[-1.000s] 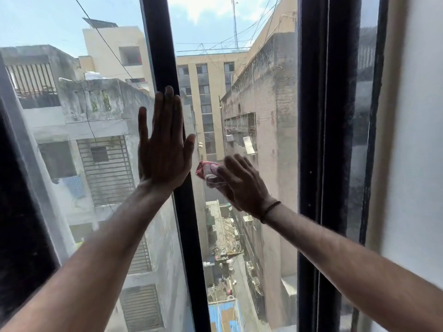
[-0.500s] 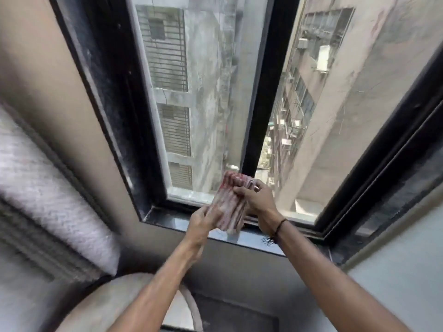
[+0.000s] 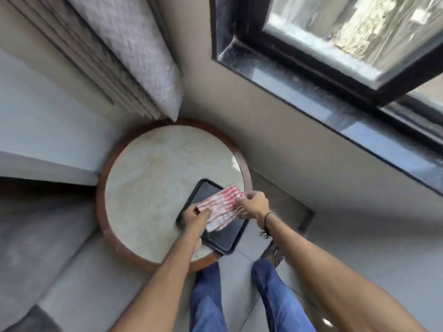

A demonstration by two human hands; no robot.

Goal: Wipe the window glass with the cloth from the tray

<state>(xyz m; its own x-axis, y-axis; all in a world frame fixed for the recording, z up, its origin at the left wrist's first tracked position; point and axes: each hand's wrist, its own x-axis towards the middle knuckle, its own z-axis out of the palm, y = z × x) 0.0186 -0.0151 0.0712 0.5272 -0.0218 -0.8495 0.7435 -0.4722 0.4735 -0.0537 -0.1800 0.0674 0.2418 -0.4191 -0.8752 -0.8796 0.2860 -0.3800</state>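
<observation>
I see the round tabletop (image 3: 153, 168) mostly bare, with the black tray (image 3: 221, 243) overhanging its near rim. Above the tray, my left hand (image 3: 195, 218) and right hand (image 3: 254, 202) each pinch an end of the red-striped cloth (image 3: 221, 206); window glass (image 3: 347, 25) sits upper right
</observation>
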